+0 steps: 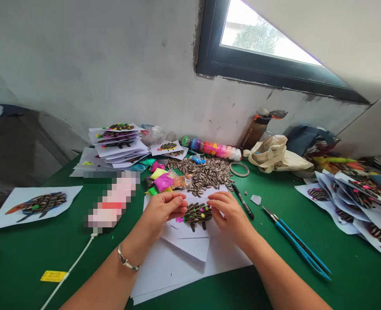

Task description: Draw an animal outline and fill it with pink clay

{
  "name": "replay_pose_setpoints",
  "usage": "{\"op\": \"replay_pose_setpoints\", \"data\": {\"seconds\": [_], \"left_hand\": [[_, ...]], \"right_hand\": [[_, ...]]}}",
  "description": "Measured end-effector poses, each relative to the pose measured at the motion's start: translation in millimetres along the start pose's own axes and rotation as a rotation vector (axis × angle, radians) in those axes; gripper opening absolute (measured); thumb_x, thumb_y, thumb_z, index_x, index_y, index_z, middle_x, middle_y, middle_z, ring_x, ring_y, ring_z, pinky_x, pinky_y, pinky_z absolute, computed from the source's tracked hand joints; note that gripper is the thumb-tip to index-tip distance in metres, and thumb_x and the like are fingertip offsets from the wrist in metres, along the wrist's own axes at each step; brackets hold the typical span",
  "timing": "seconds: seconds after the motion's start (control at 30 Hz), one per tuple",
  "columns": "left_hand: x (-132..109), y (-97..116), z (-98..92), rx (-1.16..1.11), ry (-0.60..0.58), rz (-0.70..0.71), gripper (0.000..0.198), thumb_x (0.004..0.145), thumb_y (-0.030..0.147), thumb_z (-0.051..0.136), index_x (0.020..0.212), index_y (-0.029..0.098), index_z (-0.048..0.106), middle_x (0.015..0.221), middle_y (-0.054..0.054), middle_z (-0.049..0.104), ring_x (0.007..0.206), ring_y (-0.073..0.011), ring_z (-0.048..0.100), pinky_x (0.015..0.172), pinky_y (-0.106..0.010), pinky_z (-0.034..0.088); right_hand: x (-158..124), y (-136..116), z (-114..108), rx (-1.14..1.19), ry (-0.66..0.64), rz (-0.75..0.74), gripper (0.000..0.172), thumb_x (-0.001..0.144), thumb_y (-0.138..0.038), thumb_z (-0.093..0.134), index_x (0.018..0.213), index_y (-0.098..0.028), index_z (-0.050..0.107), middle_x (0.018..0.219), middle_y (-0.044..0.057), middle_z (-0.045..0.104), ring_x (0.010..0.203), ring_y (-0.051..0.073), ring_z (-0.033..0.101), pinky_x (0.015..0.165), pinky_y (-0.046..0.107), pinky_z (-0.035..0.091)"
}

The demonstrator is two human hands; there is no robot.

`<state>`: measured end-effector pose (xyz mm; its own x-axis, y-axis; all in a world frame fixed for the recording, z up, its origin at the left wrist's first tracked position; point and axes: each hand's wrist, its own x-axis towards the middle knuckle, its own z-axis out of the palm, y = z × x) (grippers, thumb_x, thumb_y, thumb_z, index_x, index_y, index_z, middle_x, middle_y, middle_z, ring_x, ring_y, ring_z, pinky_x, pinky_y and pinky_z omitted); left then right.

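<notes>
A small seed picture (197, 212) of dark sunflower seeds with coloured dots lies on a white sheet (190, 247) on top of a paper stack on the green table (29, 262). My left hand (164, 209) rests just left of it, fingers curled and pinched at its upper left edge. My right hand (227, 211) sits just right of it, fingers curled at its edge. Whether either pinch holds anything is too small to make out. A heap of sunflower seeds (206, 170) lies right behind the hands.
Finished seed pictures are stacked at back left (117, 140), one lies far left (37, 204), more at right (354, 198). Coloured clay packets (162, 178), a tube of coloured balls (214, 148), tape ring (239, 168), black pen (243, 201), blue tweezers (298, 245), cloth bag (277, 155), white cable (70, 269).
</notes>
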<state>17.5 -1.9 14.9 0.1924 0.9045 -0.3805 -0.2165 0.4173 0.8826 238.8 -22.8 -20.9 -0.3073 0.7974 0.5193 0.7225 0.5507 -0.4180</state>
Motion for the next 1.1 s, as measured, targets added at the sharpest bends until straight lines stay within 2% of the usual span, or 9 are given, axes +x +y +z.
{"op": "replay_pose_setpoints", "data": {"seconds": [0.13,0.2,0.3,0.4,0.57,0.67,0.8,1.0,1.1], "left_hand": [[-2,2,1.6,-0.016,-0.016,-0.011,0.031,0.065,0.031,0.083,0.086,0.013,0.070,0.077,-0.007,0.073,0.069,-0.0158,0.068,0.069,-0.028,0.056],[-2,3,1.4,0.025,-0.034,0.006,0.032,0.064,0.039,0.082,0.079,0.013,0.069,0.069,-0.004,0.070,0.060,-0.0137,0.065,0.061,-0.025,0.054],[0,2,0.1,0.120,-0.064,0.073,0.039,0.066,0.050,0.078,0.067,0.014,0.064,0.054,0.001,0.060,0.045,-0.0077,0.052,0.046,-0.019,0.041],[2,-3,-0.5,0.169,-0.085,0.126,0.044,0.068,0.057,0.073,0.061,0.015,0.060,0.046,0.005,0.052,0.040,-0.0055,0.044,0.042,-0.018,0.032],[2,-12,3.5,0.218,-0.160,0.166,0.055,0.073,0.067,0.062,0.054,0.016,0.054,0.044,0.004,0.048,0.038,-0.0067,0.041,0.041,-0.020,0.027],[0,-14,7.2,0.131,-0.136,0.171,0.056,0.073,0.070,0.060,0.056,0.017,0.053,0.046,0.004,0.049,0.038,-0.0070,0.042,0.041,-0.020,0.029],[-2,-15,10.2,0.044,-0.114,0.116,0.055,0.071,0.070,0.062,0.059,0.016,0.055,0.051,0.002,0.053,0.042,-0.0079,0.047,0.043,-0.020,0.035],[-3,-18,11.5,0.041,-0.194,0.061,0.054,0.078,0.067,0.058,0.070,0.013,0.062,0.063,-0.003,0.062,0.053,-0.0103,0.057,0.052,-0.021,0.043],[-5,-17,11.8,0.053,-0.226,0.047,0.053,0.081,0.065,0.056,0.073,0.013,0.062,0.065,-0.004,0.064,0.055,-0.0112,0.058,0.055,-0.022,0.044]], "right_hand": [[1,-1,-2,0.033,0.028,0.004,0.024,0.087,-0.011,0.051,0.095,-0.021,0.070,0.098,0.009,0.070,0.097,0.024,0.058,0.085,0.042,0.050],[2,-4,-3,0.042,0.035,0.013,0.023,0.087,-0.011,0.051,0.095,-0.021,0.070,0.097,0.009,0.070,0.096,0.024,0.058,0.084,0.042,0.050],[5,-11,-4,0.076,0.056,0.029,0.022,0.088,-0.011,0.051,0.096,-0.020,0.070,0.099,0.009,0.070,0.096,0.023,0.058,0.085,0.041,0.050],[14,-28,-2,0.144,0.061,0.035,0.020,0.088,-0.012,0.054,0.098,-0.021,0.069,0.101,0.009,0.070,0.096,0.022,0.059,0.085,0.039,0.050],[36,-62,5,0.234,-0.032,0.089,0.014,0.088,-0.019,0.057,0.095,-0.022,0.069,0.094,0.007,0.070,0.091,0.021,0.059,0.082,0.036,0.049],[43,-72,12,0.279,-0.060,0.147,0.018,0.091,-0.021,0.053,0.085,-0.022,0.069,0.084,0.004,0.070,0.086,0.019,0.060,0.078,0.033,0.047],[42,-67,18,0.349,-0.040,0.189,0.016,0.091,-0.022,0.054,0.088,-0.022,0.069,0.078,0.002,0.069,0.081,0.018,0.062,0.077,0.031,0.047],[31,-55,21,0.324,0.022,0.197,0.018,0.091,-0.018,0.052,0.101,-0.021,0.067,0.095,0.006,0.070,0.088,0.019,0.062,0.077,0.032,0.048],[29,-56,19,0.254,0.038,0.103,0.020,0.094,-0.018,0.049,0.101,-0.021,0.067,0.097,0.007,0.069,0.089,0.019,0.060,0.077,0.032,0.048]]}}
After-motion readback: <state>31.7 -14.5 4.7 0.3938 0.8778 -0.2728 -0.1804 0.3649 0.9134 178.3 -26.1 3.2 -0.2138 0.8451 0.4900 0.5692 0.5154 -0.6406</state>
